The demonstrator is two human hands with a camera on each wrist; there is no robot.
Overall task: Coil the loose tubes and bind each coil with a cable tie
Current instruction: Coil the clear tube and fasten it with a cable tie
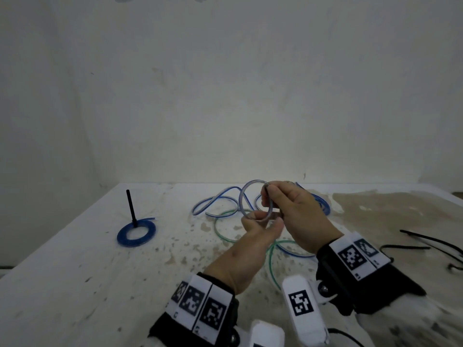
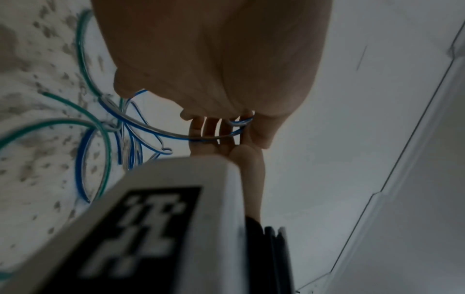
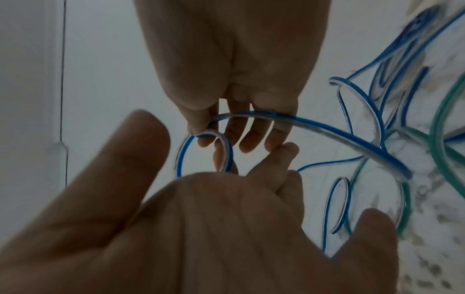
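A blue-striped clear tube is wound into a small loop [image 1: 254, 182] held up above the table. My left hand [image 1: 265, 222] pinches the loop's bottom between thumb and fingers. My right hand [image 1: 269, 194] grips its upper right side with curled fingers. In the right wrist view the loop [image 3: 179, 157] sits between both hands, and the tube's tail [image 3: 339, 137] runs down to the table. The left wrist view shows that tail [image 2: 161, 131] leading to the fingers. More loose blue tube [image 1: 215, 198] and a green tube [image 1: 273, 261] lie tangled beneath the hands.
At the left lies a finished blue coil [image 1: 136, 234], its black cable tie [image 1: 131, 206] sticking straight up. Several loose black cable ties [image 1: 431, 244] lie at the right edge. The stained white table [image 1: 75, 271] ends at a wall behind.
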